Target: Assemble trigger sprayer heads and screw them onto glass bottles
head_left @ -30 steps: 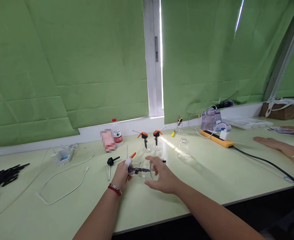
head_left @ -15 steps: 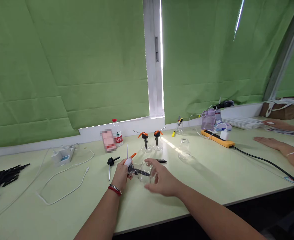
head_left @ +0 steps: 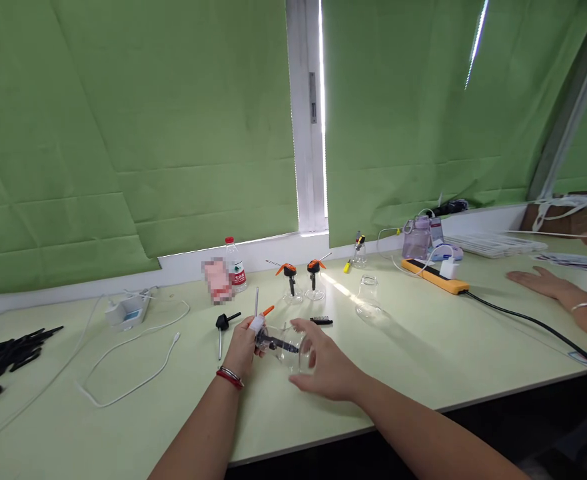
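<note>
Above the table, both my hands hold a clear glass bottle (head_left: 288, 361) tipped on its side. My left hand (head_left: 243, 345) is closed around its neck end, where an orange lever (head_left: 269, 311) and a thin metal rod (head_left: 256, 301) stick out. My right hand (head_left: 332, 360) curls its fingers around the wide base. Inside the glass runs a black stem (head_left: 284, 345). To the left lies a black top piece (head_left: 222, 323) with its own metal rod. Just beyond my right hand is a black part with a spring (head_left: 322, 321).
Two glass bottles with black and orange tops (head_left: 290, 272) stand behind my hands. An uncapped glass bottle (head_left: 368, 297) stands farther right, near an orange-and-black power strip (head_left: 436, 277). White cable (head_left: 138, 387) and black parts (head_left: 16, 353) lie left. A co-worker's hand (head_left: 540, 281) rests at right.
My hands and the bottle stay almost in place. At the far right, the co-worker's other hand has moved right, and a thin white strip now extends from it.
</note>
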Motion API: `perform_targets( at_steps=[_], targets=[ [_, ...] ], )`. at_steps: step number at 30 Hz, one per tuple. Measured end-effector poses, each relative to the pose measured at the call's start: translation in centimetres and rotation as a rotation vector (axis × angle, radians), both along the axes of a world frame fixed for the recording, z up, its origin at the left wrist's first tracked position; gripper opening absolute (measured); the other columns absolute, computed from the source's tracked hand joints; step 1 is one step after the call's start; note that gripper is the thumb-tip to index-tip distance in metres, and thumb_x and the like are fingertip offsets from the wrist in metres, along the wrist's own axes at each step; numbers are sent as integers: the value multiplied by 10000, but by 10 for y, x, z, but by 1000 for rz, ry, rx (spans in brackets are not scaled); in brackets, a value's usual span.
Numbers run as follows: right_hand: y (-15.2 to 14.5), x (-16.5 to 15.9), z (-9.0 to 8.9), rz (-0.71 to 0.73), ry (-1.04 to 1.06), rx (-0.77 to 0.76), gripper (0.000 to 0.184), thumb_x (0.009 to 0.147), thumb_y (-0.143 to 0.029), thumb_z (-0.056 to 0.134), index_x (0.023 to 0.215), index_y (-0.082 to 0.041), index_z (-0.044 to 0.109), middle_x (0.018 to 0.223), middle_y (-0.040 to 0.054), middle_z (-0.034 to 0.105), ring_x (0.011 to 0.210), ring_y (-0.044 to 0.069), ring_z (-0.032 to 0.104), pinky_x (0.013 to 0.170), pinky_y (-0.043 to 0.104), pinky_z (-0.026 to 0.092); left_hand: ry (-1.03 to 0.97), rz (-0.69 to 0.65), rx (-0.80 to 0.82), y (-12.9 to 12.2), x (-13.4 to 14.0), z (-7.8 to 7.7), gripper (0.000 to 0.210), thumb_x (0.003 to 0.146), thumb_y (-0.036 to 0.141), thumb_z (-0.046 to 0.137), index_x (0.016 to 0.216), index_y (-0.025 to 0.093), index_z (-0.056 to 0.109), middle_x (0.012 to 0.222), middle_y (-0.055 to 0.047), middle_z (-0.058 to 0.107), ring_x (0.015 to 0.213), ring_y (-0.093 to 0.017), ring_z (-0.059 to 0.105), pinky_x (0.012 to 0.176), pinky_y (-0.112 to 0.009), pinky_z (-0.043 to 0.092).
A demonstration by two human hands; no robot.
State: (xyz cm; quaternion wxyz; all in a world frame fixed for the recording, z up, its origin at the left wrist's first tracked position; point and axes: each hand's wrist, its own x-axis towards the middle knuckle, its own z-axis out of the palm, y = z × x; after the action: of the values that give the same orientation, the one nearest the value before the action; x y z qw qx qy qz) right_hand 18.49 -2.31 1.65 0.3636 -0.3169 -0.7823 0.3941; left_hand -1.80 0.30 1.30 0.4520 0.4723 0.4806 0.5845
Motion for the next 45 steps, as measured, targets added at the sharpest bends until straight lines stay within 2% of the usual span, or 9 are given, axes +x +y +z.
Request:
perform_targets(
  at_steps=[4,6,9,12,14,19,22,32,45],
  targets=[
    [-6,11,3,69,-185,517,622,714,-82,590,1260,-360,480,1427,31,326,1313,295,272,1071,498,242,-13,-51,-26,0,-2,2,355,738,507,583,716,159,516,501,35,493,331,-70,392,297,-187,283],
    [-6,11,4,16,-90,354,756,705,-158,653,1360,-360,336,1468,52,233,1318,289,265,1023,466,335,-27,-31,5,-1,0,2,349,743,503,578,725,160,516,503,38,496,348,-70,401,311,-183,297],
    [-5,6,7,-26,183,-231,922,726,-433,653,1432,-332,68,1439,136,233,1151,269,479,780,399,516,-20,-7,80,-3,2,2,337,754,493,567,732,160,525,532,37,520,392,-73,437,346,-178,336],
    [-2,1,8,23,232,-526,757,802,-535,503,1415,-252,160,1266,164,440,909,235,596,648,399,540,39,-33,117,-3,2,2,334,767,485,553,728,155,527,547,31,534,404,-71,442,359,-179,349],
    [-2,1,6,-14,102,-327,738,744,-455,604,1371,-226,288,1211,144,485,925,245,582,713,422,531,72,-54,89,-3,2,2,339,763,489,553,730,153,529,542,26,538,390,-70,433,347,-181,340],
    [-4,16,-1,-60,-349,678,679,657,-52,581,1290,-253,439,1362,100,386,1267,323,308,1033,522,288,92,46,-63,2,-1,2,384,719,537,559,689,155,525,486,31,489,313,-72,392,284,-195,277],
    [-2,33,-8,-111,-436,827,653,636,38,479,1230,-231,482,1369,101,375,1306,309,252,1044,502,283,47,145,-108,7,-8,-1,382,693,549,572,672,175,499,484,52,451,294,-61,358,277,-201,288],
    [36,126,-35,-683,-21,-70,649,578,-362,701,1127,-250,373,1204,85,478,1081,237,526,794,336,481,54,219,-73,13,-11,-7,326,681,484,596,658,180,480,466,73,420,283,-48,325,289,-206,330],
    [85,166,-49,-712,-274,-147,887,493,-388,753,1255,-172,354,1268,135,484,1123,268,510,875,331,429,93,218,-108,12,-9,-6,364,678,525,596,675,174,497,444,48,473,284,-59,326,288,-226,361]
  ],
)
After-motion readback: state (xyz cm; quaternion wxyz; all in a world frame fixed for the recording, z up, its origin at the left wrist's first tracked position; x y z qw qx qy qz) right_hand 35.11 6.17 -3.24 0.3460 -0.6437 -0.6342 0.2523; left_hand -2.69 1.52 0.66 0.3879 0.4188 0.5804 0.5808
